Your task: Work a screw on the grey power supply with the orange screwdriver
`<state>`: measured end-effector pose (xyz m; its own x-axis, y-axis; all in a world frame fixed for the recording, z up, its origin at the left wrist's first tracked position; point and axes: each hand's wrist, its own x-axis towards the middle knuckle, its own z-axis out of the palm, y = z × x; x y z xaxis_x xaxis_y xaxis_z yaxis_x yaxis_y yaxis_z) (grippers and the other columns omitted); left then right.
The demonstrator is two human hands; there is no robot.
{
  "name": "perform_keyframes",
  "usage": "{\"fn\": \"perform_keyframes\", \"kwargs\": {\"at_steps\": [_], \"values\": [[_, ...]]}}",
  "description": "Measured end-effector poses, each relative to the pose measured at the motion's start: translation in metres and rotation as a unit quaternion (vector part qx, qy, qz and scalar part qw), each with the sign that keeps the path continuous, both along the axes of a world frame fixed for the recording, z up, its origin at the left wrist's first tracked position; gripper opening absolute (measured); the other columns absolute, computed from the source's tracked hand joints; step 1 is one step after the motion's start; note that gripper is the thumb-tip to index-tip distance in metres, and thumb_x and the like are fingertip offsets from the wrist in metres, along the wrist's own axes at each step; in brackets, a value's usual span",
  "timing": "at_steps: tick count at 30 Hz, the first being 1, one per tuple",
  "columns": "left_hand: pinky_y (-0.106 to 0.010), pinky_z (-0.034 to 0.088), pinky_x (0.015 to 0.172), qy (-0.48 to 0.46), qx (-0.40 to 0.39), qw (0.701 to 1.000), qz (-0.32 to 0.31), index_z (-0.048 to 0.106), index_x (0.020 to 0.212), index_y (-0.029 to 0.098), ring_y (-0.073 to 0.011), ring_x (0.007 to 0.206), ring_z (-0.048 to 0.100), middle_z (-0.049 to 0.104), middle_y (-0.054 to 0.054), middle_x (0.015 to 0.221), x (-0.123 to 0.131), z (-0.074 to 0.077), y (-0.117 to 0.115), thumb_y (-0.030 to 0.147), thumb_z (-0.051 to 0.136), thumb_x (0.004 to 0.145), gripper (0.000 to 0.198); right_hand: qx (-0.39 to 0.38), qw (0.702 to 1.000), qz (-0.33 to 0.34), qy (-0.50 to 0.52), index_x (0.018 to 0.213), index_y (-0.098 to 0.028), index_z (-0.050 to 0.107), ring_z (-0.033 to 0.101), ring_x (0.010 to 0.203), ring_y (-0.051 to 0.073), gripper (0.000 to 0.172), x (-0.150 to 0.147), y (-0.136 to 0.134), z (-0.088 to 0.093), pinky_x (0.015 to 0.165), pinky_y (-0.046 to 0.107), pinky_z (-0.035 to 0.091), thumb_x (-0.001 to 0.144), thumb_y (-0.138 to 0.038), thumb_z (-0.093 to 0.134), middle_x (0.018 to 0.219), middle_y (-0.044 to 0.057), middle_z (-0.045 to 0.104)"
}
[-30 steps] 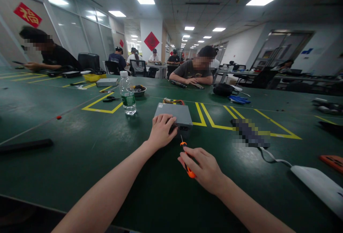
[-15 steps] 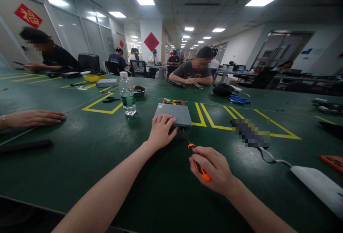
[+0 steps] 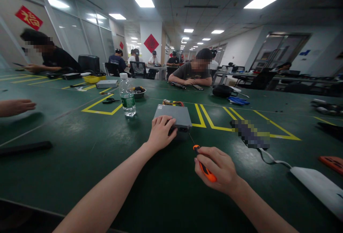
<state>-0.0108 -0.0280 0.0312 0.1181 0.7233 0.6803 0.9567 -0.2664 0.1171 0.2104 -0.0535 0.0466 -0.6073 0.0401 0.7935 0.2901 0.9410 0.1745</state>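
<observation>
Screwdriver (image 3: 204,167) in right hand (image 3: 218,170) — against grey box (image 3: 174,116)

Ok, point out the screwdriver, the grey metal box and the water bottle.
screwdriver (image 3: 207,175): head view, on the orange handle.
grey metal box (image 3: 175,113): head view, on its bare top face.
water bottle (image 3: 127,100): head view, on its green label.

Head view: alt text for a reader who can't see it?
Left hand rests on the near end of a grey metal box on a green table; right hand grips an orange screwdriver, tip pointing toward the box.
</observation>
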Motion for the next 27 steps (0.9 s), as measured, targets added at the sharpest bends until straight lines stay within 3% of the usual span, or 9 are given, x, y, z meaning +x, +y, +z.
{"fn": "perform_keyframes", "kwargs": {"at_steps": [13, 17, 22, 27], "values": [[-0.042, 0.032, 0.09, -0.002, -0.001, 1.0, -0.001, 0.052, 0.11, 0.023, -0.0251, 0.109, 0.043, 0.052, -0.007, 0.116, 0.0008, 0.0011, -0.0009, 0.032, 0.051, 0.082, 0.03, -0.017, 0.999, -0.035, -0.029, 0.087, -0.014, 0.055, 0.057, 0.075, 0.017, 0.007, -0.0019, -0.002, 0.0006, 0.061, 0.029, 0.051, 0.082, -0.012, 0.051, 0.087, 0.01, 0.056], [-0.042, 0.032, 0.089, 0.001, -0.004, 1.0, -0.002, 0.052, 0.111, 0.023, -0.0253, 0.109, 0.042, 0.052, -0.007, 0.116, 0.0006, 0.0019, -0.0016, 0.032, 0.05, 0.083, 0.03, -0.036, 0.997, -0.024, -0.062, 0.095, -0.011, 0.054, 0.058, 0.082, 0.021, 0.02, -0.0003, -0.0064, 0.0027, 0.064, 0.032, 0.053, 0.083, -0.024, 0.048, 0.094, 0.014, 0.055], [-0.042, 0.032, 0.091, -0.008, -0.001, 1.0, -0.005, 0.052, 0.111, 0.023, -0.025, 0.11, 0.042, 0.052, -0.006, 0.117, 0.0007, 0.0014, -0.0011, 0.032, 0.051, 0.082, 0.03, 0.054, 0.994, -0.038, -0.09, 0.101, -0.013, 0.056, 0.059, 0.074, 0.018, 0.019, 0.0003, -0.0066, 0.008, 0.062, 0.029, 0.052, 0.086, -0.022, 0.049, 0.091, 0.013, 0.06], [-0.042, 0.032, 0.091, -0.017, -0.002, 1.0, -0.007, 0.052, 0.111, 0.024, -0.025, 0.11, 0.042, 0.052, -0.006, 0.116, 0.0007, 0.0016, -0.0012, 0.032, 0.051, 0.082, 0.03, 0.09, 0.99, -0.025, -0.107, 0.088, -0.014, 0.058, 0.058, 0.065, 0.014, 0.008, -0.0003, -0.0073, 0.0037, 0.059, 0.027, 0.049, 0.087, -0.018, 0.052, 0.089, 0.012, 0.064]]}}
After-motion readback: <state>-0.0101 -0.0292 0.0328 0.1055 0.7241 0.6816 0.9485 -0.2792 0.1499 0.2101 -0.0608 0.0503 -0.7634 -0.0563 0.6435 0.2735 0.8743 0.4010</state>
